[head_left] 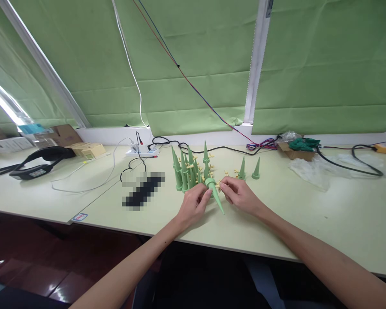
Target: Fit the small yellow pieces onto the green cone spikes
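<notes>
My left hand is closed around a pale green pointed cone, whose tip slants down toward me and to the right. My right hand pinches a small yellow piece at the cone's wide end; whether the two are joined I cannot tell. Just behind my left hand stands a cluster of green cones, several with yellow pieces sticking out of their sides. To the right, a cone with a yellow piece and a plain cone stand upright. A loose yellow bit lies near them.
A pixelated dark object lies left of the cones. Behind it are a white power strip and black cables. Black headgear and yellow boxes sit at left. Plastic bags and a cardboard box lie at right.
</notes>
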Motion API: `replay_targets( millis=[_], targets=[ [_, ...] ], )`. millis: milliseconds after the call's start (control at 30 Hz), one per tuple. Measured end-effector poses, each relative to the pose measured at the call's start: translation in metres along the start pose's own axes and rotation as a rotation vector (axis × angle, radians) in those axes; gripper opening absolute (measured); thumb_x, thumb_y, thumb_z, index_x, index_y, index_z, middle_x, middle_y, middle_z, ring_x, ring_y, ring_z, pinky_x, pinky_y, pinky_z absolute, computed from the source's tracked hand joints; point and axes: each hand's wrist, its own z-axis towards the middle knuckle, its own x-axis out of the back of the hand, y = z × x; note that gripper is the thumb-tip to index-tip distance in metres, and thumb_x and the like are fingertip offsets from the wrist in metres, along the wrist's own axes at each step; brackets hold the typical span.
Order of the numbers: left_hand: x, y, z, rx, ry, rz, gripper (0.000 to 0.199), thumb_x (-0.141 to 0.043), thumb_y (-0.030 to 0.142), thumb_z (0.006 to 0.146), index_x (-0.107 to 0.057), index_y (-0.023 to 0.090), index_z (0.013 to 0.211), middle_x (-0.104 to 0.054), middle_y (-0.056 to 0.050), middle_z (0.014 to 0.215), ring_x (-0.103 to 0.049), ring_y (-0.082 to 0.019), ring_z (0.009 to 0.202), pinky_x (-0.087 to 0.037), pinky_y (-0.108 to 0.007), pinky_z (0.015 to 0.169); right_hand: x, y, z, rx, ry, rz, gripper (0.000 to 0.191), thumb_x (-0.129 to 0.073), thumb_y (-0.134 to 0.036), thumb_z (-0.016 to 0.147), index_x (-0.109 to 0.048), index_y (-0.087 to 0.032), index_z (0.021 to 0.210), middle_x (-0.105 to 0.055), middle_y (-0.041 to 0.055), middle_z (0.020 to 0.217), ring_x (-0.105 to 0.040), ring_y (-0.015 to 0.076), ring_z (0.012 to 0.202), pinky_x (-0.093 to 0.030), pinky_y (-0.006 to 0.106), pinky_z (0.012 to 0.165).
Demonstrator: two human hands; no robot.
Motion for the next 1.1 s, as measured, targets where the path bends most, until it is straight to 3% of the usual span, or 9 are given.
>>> replay_targets(
  millis=[433, 567, 667, 900, 1100],
  targets=[
    [-0.001, -0.004, -0.003, -0.104, 0.027, 0.035, 0.025, -0.058, 0.03, 0.091, -0.045, 0.017, 0.073, -0.039, 0.004, 0.064, -0.036, -0.009, 0.056, -0.03, -0.023, 0.051, -0.001, -0.001, -0.001, -0.041, -0.014, 0.072, 0.035, -0.041, -0.037, 0.099, -0.035, -0.021, 0.068, -0.035, -0.006, 0.055, -0.034, 0.0095, 0.048, -0.029, 0.025, 0.049],
    [-0.002, -0.005, -0.003, -0.155, 0.045, 0.051, 0.008, -0.056, 0.025, 0.092, -0.057, 0.017, 0.091, -0.043, 0.002, 0.069, -0.038, -0.01, 0.058, -0.032, -0.022, 0.051, -0.002, 0.0, 0.001, -0.07, -0.034, 0.116, 0.039, -0.041, -0.04, 0.098, -0.034, -0.021, 0.065, -0.034, -0.0061, 0.053, -0.032, 0.0091, 0.046, -0.027, 0.025, 0.047],
    [-0.003, -0.004, -0.003, -0.14, 0.041, 0.071, 0.01, -0.054, 0.025, 0.094, -0.058, 0.018, 0.101, -0.048, 0.001, 0.072, -0.041, -0.01, 0.06, -0.034, -0.022, 0.054, -0.004, 0.001, 0.002, -0.069, 0.011, 0.113, 0.04, -0.043, -0.04, 0.097, -0.034, -0.021, 0.063, -0.034, -0.0057, 0.053, -0.031, 0.0091, 0.047, -0.026, 0.025, 0.047],
    [-0.003, -0.002, -0.002, -0.057, 0.052, 0.049, 0.018, -0.045, 0.026, 0.097, -0.051, 0.017, 0.082, -0.049, 0.001, 0.069, -0.043, -0.01, 0.058, -0.034, -0.024, 0.057, -0.003, 0.002, 0.002, -0.05, 0.129, 0.161, 0.038, -0.044, -0.039, 0.097, -0.04, -0.021, 0.065, -0.036, -0.0054, 0.053, -0.033, 0.0091, 0.046, -0.026, 0.025, 0.046],
    [0.002, 0.001, -0.001, -0.088, 0.009, -0.069, 0.04, -0.028, 0.027, 0.102, -0.04, 0.018, 0.065, -0.043, -0.001, 0.065, -0.04, -0.012, 0.06, -0.032, -0.027, 0.059, 0.002, -0.007, -0.002, 0.044, 0.058, 0.053, 0.03, -0.046, -0.034, 0.097, -0.048, -0.019, 0.071, -0.042, -0.0036, 0.058, -0.035, 0.0098, 0.051, -0.031, 0.025, 0.051]
  ],
)
